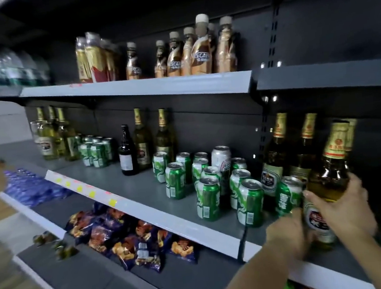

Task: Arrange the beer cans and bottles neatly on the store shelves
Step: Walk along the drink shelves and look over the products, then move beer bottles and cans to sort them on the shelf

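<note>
Here, at the lower right of the frame, the right hand (343, 210) holds a beer bottle (326, 179); the left hand (287, 234) grips its bottom beside a green can (288, 196).

This was a shop: tiered metal shelves (135, 89) with price-label strips (90, 193) along their edges carried green beer cans (208, 198), beer bottles (142, 140) and bottled coffee drinks (200, 52), with snack packets (124, 240) on the lower near tier
</note>
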Motion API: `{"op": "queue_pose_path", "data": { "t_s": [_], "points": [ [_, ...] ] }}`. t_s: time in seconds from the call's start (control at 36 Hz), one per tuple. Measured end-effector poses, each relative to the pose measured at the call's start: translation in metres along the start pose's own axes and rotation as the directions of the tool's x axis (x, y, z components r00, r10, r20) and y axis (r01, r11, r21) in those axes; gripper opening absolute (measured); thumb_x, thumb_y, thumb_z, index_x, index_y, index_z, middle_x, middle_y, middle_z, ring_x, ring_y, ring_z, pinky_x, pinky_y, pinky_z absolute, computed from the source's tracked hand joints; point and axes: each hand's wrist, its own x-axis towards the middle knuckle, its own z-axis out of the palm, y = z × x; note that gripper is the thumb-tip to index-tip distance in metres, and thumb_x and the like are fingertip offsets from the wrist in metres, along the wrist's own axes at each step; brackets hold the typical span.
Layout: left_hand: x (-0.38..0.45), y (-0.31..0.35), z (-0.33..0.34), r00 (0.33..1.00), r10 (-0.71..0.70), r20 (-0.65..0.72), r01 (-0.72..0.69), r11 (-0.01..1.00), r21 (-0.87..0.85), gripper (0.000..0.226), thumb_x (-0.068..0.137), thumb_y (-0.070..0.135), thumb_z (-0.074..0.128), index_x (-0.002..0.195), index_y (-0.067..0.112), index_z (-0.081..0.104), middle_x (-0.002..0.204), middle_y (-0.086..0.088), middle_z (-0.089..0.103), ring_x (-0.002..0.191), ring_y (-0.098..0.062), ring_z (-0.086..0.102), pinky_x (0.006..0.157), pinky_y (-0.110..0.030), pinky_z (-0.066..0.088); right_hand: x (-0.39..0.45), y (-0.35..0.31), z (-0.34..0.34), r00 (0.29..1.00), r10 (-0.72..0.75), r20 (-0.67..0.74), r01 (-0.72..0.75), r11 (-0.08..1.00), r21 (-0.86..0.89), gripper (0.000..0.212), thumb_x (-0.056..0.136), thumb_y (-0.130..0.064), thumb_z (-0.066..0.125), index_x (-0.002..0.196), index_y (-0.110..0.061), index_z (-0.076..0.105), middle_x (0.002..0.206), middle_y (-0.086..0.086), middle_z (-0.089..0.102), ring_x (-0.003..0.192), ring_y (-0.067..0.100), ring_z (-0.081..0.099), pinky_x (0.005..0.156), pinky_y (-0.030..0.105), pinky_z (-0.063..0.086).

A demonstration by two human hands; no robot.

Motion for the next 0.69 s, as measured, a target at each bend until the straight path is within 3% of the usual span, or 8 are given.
{"op": "queue_pose_path", "data": {
  "t_s": [0.14,0.39,0.5,0.58,0.69],
  "points": [
    [0.005,-0.013,-0.001,0.996,0.05,-0.067,-0.037,0.984,0.175,0.042,0.098,0.039,0.046,0.131,0.014,0.041,0.123,-0.015,0.055,0.112,-0.034,0.054,0.085,-0.042,0.046,-0.004,0.0,-0.001,1.0,-0.006,-0.004,0.007,1.0,0.008,0.097,0.072,-0.048,0.079,0.145,-0.019,0.022,0.139,0.018,0.04,0.116,0.046,0.052,0.081,0.05,0.046],
    [-0.012,-0.046,-0.023,0.976,0.166,-0.139,-0.123,0.954,0.273,0.038,0.099,0.038,0.041,0.129,0.015,0.047,0.121,-0.008,0.054,0.116,-0.028,0.05,0.088,-0.039,0.044,-0.012,-0.01,0.002,0.999,-0.005,-0.038,0.002,0.996,-0.089,0.102,0.075,-0.05,0.076,0.15,-0.015,0.014,0.146,0.015,0.036,0.123,0.04,0.047,0.081,0.048,0.048],
    [-0.031,-0.072,-0.044,0.954,0.227,-0.199,-0.168,0.947,0.276,0.037,0.099,0.038,0.04,0.128,0.017,0.049,0.12,-0.005,0.056,0.111,-0.025,0.054,0.082,-0.036,0.047,-0.024,-0.026,0.004,0.981,-0.069,-0.18,0.032,0.979,-0.201,0.096,0.078,-0.041,0.076,0.149,-0.01,0.019,0.147,0.019,0.033,0.131,0.039,0.036,0.091,0.053,0.044],
    [-0.046,-0.099,-0.064,0.946,0.235,-0.223,-0.166,0.943,0.287,0.036,0.1,0.039,0.039,0.127,0.017,0.05,0.12,-0.004,0.057,0.112,-0.024,0.054,0.079,-0.034,0.046,-0.039,-0.04,0.009,0.922,-0.172,-0.347,0.082,0.962,-0.259,0.08,0.081,-0.037,0.072,0.143,-0.005,0.032,0.143,0.019,0.039,0.129,0.039,0.036,0.102,0.053,0.035],
    [-0.07,-0.144,-0.092,0.952,0.182,-0.248,-0.107,0.951,0.289,0.034,0.099,0.039,0.039,0.124,0.019,0.052,0.118,-0.001,0.057,0.112,-0.023,0.053,0.076,-0.033,0.045,-0.064,-0.066,0.028,0.885,-0.268,-0.38,0.157,0.941,-0.299,0.066,0.084,-0.031,0.066,0.139,-0.005,0.039,0.139,0.018,0.044,0.125,0.038,0.04,0.102,0.051,0.032]
  ]
}}
